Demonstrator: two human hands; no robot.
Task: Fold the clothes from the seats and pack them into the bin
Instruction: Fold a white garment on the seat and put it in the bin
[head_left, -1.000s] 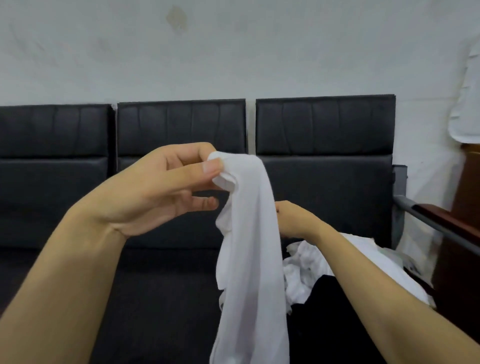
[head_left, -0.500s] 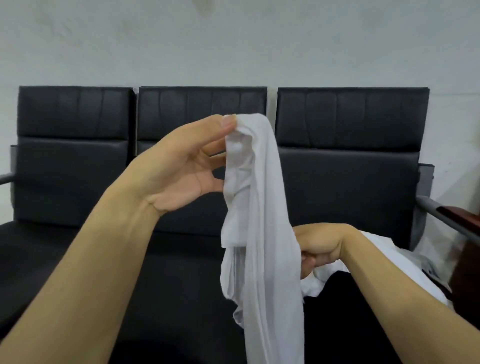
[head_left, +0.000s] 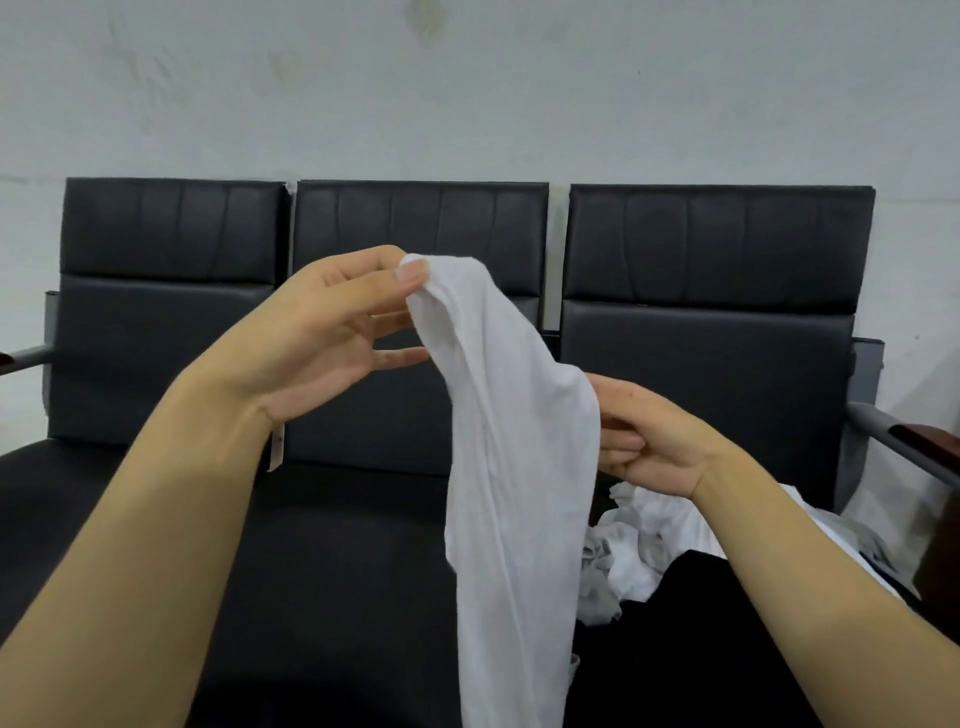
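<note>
A white garment (head_left: 511, 467) hangs in front of me over the row of black seats (head_left: 706, 322). My left hand (head_left: 322, 343) pinches its top edge between thumb and forefinger, the other fingers spread. My right hand (head_left: 644, 436) is just right of the cloth at mid height, fingers curled against its edge; the fingertips are hidden behind the fabric. A heap of white and grey clothes (head_left: 639, 551) lies on the right seat beside a black garment (head_left: 691, 623). No bin is in view.
A pale wall stands behind the seats. Metal armrests with wooden tops stick out at the far left (head_left: 21, 358) and far right (head_left: 904, 441). The left and middle seat cushions (head_left: 311, 571) hold no clothes.
The view has pulled back and shifted, showing all three seats. My left hand has dropped a little with the cloth. My right hand has risen beside the garment's right edge.
</note>
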